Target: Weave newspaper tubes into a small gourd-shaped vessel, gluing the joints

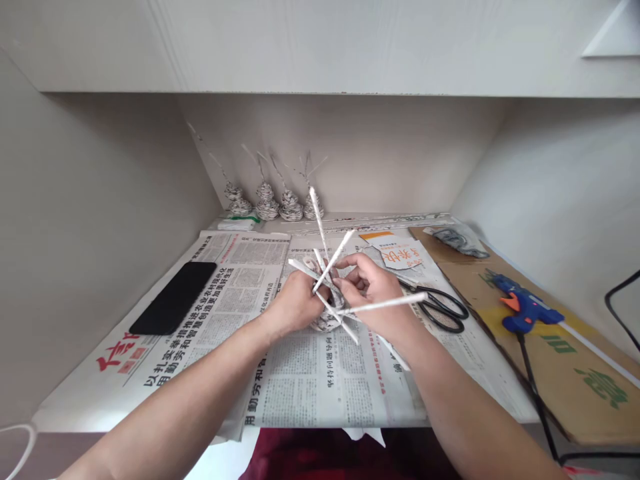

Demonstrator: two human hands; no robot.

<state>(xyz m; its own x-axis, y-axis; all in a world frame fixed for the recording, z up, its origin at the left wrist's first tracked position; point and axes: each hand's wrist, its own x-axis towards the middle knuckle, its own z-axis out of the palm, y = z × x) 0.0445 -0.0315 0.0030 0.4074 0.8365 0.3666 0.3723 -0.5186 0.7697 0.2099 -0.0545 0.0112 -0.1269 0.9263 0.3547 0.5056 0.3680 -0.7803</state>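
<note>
A small round weave of rolled newspaper is between my hands over the table's middle, with several white paper tubes sticking out of it in different directions. My left hand grips its left side, fingers curled and partly hidden behind the tubes. On the right side, my right hand has its thumb and index finger bent close around a paper strand at the weave's edge. Just right of that hand lie black-handled scissors, partly covered by one tube.
Newspaper sheets cover the table. A black phone lies left. Several woven paper gourds stand at the back. On cardboard at right are a blue glue gun with a black cord and a plastic bag.
</note>
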